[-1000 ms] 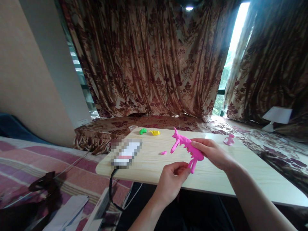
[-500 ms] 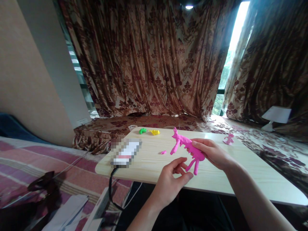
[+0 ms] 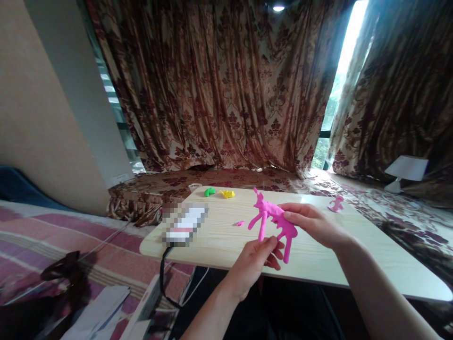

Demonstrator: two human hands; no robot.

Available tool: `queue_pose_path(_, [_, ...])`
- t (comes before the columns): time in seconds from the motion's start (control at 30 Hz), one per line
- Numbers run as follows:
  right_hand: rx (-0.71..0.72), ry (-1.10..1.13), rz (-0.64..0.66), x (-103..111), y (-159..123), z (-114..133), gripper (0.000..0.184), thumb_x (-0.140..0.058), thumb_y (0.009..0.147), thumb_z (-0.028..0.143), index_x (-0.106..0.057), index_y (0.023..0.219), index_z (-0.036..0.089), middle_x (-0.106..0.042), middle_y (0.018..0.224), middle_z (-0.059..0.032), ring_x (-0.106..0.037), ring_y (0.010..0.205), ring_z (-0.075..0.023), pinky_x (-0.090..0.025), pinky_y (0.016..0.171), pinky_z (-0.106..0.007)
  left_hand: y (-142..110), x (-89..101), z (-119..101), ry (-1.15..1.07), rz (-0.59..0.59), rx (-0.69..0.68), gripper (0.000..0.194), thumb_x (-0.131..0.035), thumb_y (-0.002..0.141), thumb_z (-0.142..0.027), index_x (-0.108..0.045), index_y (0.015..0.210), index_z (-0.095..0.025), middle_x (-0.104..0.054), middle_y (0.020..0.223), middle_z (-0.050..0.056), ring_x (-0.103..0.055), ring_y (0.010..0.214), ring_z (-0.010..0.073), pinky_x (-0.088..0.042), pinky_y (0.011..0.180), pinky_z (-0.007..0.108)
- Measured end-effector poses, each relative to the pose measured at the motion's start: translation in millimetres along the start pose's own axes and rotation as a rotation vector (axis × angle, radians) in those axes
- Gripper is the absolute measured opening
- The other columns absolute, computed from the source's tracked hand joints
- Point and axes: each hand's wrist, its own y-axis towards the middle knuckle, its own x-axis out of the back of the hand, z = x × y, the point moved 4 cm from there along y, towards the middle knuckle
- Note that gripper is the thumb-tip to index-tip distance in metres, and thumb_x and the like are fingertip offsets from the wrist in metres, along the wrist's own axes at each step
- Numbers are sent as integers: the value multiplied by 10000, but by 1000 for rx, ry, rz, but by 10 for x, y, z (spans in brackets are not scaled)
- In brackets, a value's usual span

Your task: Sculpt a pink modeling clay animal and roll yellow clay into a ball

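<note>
My right hand (image 3: 311, 224) grips the rear body of a pink clay animal figure (image 3: 274, 222) held just above the light wooden table (image 3: 318, 264). The figure has pointed ears, a head toward the left and thin legs hanging down. My left hand (image 3: 256, 264) reaches up from below, its fingertips pinching one of the front legs. A tiny pink clay bit (image 3: 240, 223) lies on the table left of the figure.
A green clay piece (image 3: 209, 191) and a yellow clay piece (image 3: 227, 193) lie at the table's far edge. A small pink clay figure (image 3: 336, 204) stands at the far right. A blurred flat device (image 3: 184, 223) with a cable sits at the left end. Patterned curtains hang behind.
The figure has tilted more upright, its legs now pointing down. My left hand moved up and closed its fingertips on a front leg; earlier its fingers were loosely apart below the figure.
</note>
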Motion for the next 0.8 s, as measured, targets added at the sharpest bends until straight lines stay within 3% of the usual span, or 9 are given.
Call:
queue_pose_path(0.17, [69,-289,-16,205,185,-59,362,-514,846,420,-646,1101,201,-673,1027,-45,-595,918,-218,-467,804,-338,-119,357,125,339,-341,-115,344,-523,826,-437,-627,1042,-191,-656,908,40,-594,824,164,-438,775,273])
queue_pose_path(0.27, [79,-383,-12,231,306,-179,335,-497,854,390,-670,1056,187,-684,980,-47,-599,878,-213,-474,764,-330,-163,552,200,448,-417,-165,335,-484,851,-418,-608,1072,-199,-673,944,44,-623,820,166,-472,755,273])
queue_pose_path(0.4, [72,-360,8,188,389,-303,349,-478,864,373,-654,1078,161,-687,961,-53,-607,838,-197,-478,717,-302,-2,725,142,650,-461,-312,264,-471,861,-342,-632,997,-183,-661,991,64,-618,897,177,-480,785,278])
queue_pose_path(0.53, [84,-340,43,150,405,-352,350,-463,873,369,-644,1089,162,-684,983,-49,-609,872,-193,-480,747,-295,387,801,69,778,-465,-391,258,-537,808,-249,-618,1048,-199,-625,1093,68,-555,1035,195,-425,903,321])
queue_pose_path(0.67, [87,-354,63,145,436,-438,336,-473,868,362,-656,1061,157,-688,956,-50,-614,861,-197,-485,740,-296,703,753,113,921,-351,-402,243,-614,722,-172,-667,949,-240,-679,954,17,-579,946,189,-433,854,310])
queue_pose_path(0.8, [82,-379,71,117,467,-538,308,-483,861,338,-665,1049,175,-692,971,-42,-615,871,-197,-481,761,-297,765,746,171,1053,-294,-391,122,-575,751,-185,-683,774,-237,-686,838,7,-582,855,183,-411,807,301])
